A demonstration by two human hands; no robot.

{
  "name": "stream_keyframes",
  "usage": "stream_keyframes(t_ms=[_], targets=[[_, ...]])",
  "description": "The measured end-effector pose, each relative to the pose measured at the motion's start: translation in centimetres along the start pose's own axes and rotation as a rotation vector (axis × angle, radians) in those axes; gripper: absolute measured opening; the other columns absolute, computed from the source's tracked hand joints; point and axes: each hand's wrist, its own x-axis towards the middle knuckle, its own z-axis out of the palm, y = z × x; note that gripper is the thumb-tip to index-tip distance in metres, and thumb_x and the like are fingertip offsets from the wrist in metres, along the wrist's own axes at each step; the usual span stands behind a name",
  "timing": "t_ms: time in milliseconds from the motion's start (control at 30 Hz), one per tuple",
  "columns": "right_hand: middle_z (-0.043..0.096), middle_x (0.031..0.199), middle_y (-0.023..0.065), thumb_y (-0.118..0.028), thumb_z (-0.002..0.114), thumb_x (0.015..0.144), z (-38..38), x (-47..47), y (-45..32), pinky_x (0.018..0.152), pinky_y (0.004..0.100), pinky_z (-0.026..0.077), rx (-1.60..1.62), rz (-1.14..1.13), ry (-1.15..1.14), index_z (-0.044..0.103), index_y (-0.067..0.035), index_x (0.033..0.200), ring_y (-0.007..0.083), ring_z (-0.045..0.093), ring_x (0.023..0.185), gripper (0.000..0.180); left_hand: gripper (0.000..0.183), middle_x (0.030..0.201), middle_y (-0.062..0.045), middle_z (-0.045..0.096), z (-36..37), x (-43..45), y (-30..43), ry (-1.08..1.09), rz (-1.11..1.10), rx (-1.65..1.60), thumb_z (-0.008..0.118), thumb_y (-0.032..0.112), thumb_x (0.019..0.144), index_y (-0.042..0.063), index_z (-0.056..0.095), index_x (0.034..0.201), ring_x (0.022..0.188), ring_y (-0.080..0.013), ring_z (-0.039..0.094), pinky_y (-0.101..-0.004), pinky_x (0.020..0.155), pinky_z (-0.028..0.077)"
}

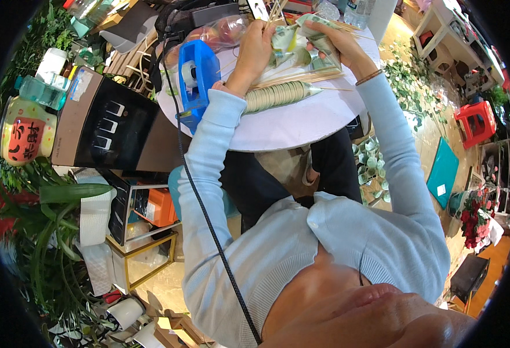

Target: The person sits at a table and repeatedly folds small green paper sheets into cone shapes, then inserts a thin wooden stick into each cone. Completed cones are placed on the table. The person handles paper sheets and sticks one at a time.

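Note:
My left hand (255,54) is closed on thin wooden skewers (275,12), which rise above its fingers. Folded green printed papers (284,39), which look like banknotes, sit just to its right. My right hand (342,45) grips another such green paper (324,42), bent into a cone-like shape. Below both hands lies a long row of nested pale-green paper cones (276,96), with a stick poking out of its right end. Loose wooden skewers (302,78) rest between the row and my hands. A blue tape dispenser (198,80) stands left of my left wrist.
Everything sits on a round white table (289,130). Bagged fruit (228,30) and a clear plastic bottle (357,12) are at its far side. A black cable (189,174) hangs across the view. To the left is a cardboard box (107,122); to the right, a red stool (475,124).

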Motion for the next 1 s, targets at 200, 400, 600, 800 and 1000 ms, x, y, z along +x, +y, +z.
stream_keyframes(t_ms=[200,400,600,800,1000], targets=[[0.068,0.076,0.01,-0.038,0.062,0.09,-1.6,2.0,0.8,0.04,0.0172,0.044,-0.135,0.062,0.092,0.064,-0.003,0.103,0.0053,0.054,0.046,0.037,0.02,0.077,-0.013,0.06,-1.2,0.4,0.8,0.133,0.188,0.188,0.06,0.02,0.093,0.002,0.068,0.09,0.069,-0.0269,0.057,-0.0347,0.064,0.045],[0.069,0.086,0.0092,-0.039,0.064,0.09,-3.9,2.5,0.7,0.04,0.0193,0.046,-0.182,0.028,0.224,0.061,0.005,0.112,0.0081,0.059,0.056,0.048,0.017,0.081,-0.012,0.061,-1.7,0.7,1.9,0.104,0.025,-0.032,0.065,0.017,0.089,0.0,0.065,0.089,0.069,-0.0198,0.058,-0.0314,0.065,0.047],[0.067,0.083,0.0062,-0.044,0.054,0.094,-5.0,1.5,0.6,0.038,0.0189,0.045,0.095,0.008,0.129,0.058,0.001,0.11,0.0069,0.055,0.056,0.048,0.023,0.084,-0.007,0.063,-0.8,0.7,1.2,-0.014,-0.135,-0.177,0.065,0.02,0.091,-0.002,0.06,0.095,0.072,-0.01,0.057,-0.024,0.067,0.047],[0.065,0.086,0.0076,-0.044,0.048,0.096,-6.0,1.1,0.2,0.038,0.0174,0.046,0.104,-0.118,-0.119,0.053,0.004,0.123,0.0057,0.054,0.054,0.055,0.024,0.083,0.002,0.058,-0.8,0.5,0.8,-0.225,-0.199,-0.227,0.064,0.022,0.094,0.0,0.059,0.101,0.074,-0.0029,0.051,-0.0186,0.063,0.043],[0.065,0.067,0.0113,-0.036,0.055,0.09,-8.0,1.2,-2.1,0.037,0.0249,0.046,0.288,0.022,0.074,0.063,0.003,0.084,0.0172,0.059,0.046,0.04,0.026,0.083,0.002,0.059,-1.4,0.3,1.2,-0.345,-0.255,-0.317,0.064,0.024,0.094,0.0,0.06,0.102,0.072,-0.0035,0.049,-0.0188,0.061,0.04]])
